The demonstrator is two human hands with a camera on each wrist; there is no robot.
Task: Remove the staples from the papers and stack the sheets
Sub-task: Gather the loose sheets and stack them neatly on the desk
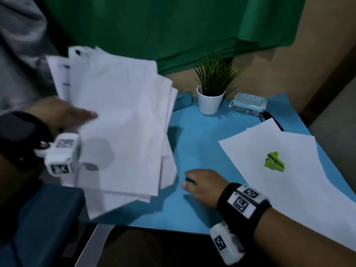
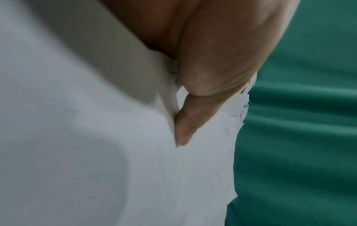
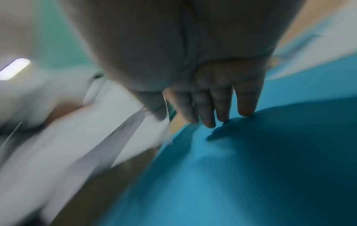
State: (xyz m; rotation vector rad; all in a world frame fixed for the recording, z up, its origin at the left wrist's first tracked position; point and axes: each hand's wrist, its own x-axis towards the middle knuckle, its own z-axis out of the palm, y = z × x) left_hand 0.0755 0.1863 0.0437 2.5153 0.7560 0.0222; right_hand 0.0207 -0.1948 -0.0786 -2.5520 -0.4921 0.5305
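The blue surface point(image 1: 192, 151) fills the frame's middle; my left hand point(image 1: 63, 114) grips the loose sheaf of papers point(image 1: 123, 128) at left, above it. My right hand point(image 1: 202, 185) rests at lower centre, fingers relaxed, and the green staple remover point(image 1: 274, 161) lies on 2 sheets point(image 1: 279, 170) at right. Fanned pages could slip from my thumb's pinch and scatter.

The left hand point(image 1: 63, 114) has its fingers hidden under the papers point(image 1: 123, 128), whose staples cannot be made out. The right wrist view is smeared by blur; the right hand point(image 1: 204, 185) pinches something dark, too small to identify. The near-right sheets point(image 1: 289, 170) run off the frame edge.
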